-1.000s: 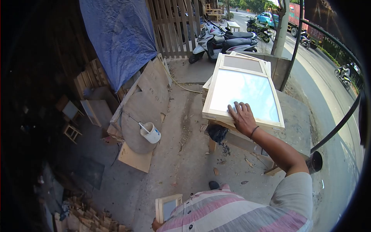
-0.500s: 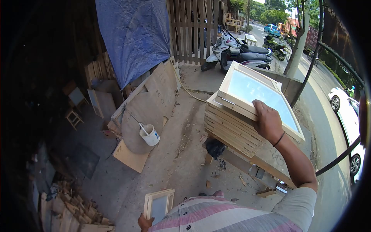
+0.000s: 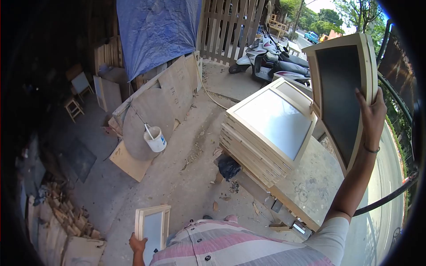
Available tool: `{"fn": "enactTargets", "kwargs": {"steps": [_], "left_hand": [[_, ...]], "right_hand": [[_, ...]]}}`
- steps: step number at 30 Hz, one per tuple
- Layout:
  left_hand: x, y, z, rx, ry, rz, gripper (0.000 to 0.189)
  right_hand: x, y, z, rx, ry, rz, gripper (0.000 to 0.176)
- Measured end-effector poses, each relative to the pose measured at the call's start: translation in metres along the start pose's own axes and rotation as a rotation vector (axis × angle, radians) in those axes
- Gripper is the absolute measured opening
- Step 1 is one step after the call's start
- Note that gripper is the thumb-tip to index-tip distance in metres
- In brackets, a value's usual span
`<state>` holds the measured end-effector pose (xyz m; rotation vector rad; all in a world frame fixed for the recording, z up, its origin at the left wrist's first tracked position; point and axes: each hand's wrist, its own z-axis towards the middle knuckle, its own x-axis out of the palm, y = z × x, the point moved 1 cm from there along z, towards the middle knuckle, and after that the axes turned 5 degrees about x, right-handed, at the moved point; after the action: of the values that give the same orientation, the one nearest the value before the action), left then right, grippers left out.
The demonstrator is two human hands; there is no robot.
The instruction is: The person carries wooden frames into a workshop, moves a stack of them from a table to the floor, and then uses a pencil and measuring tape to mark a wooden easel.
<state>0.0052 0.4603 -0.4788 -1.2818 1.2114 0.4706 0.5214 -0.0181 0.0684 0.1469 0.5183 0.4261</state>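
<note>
My right hand (image 3: 373,114) grips the outer edge of a wooden-framed board (image 3: 338,84) with a dark face, which stands raised and tilted at the right. Its lower left side comes close to a stack of similar frames (image 3: 248,148). On top of that stack lies a framed white panel (image 3: 273,122) with a glossy face. Low at the left, my left hand (image 3: 138,244) is closed around the side of a smaller framed board (image 3: 153,228) with a pale face, held upright beside my shirt.
The stack rests on a worn worktable (image 3: 310,184). A white bucket (image 3: 155,141) with a stick in it stands by leaning plywood sheets (image 3: 171,95). Scooters (image 3: 275,62) are parked ahead, near a slatted fence (image 3: 228,31). Wood offcuts (image 3: 73,213) are piled at lower left.
My right hand has swung the dark-faced board up and to the right, uncovering the white panel on the stack. My left hand still holds the smaller board. The view has shifted.
</note>
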Motion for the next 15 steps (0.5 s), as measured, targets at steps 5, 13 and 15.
{"fn": "enactTargets", "kwargs": {"steps": [5, 13, 15], "left_hand": [[0.001, 0.045, -0.006, -0.068, 0.016, -0.100, 0.057], [-0.008, 0.117, -0.005, -0.255, 0.059, -0.064, 0.060], [-0.008, 0.143, -0.002, -0.282, 0.096, -0.042, 0.059]], "right_hand": [[-0.022, -0.015, 0.018, 0.065, -0.031, 0.320, 0.038], [-0.080, 0.090, -0.049, 0.270, -0.105, 0.457, 0.069], [-0.091, 0.108, -0.056, 0.307, -0.022, 0.586, 0.068]]}}
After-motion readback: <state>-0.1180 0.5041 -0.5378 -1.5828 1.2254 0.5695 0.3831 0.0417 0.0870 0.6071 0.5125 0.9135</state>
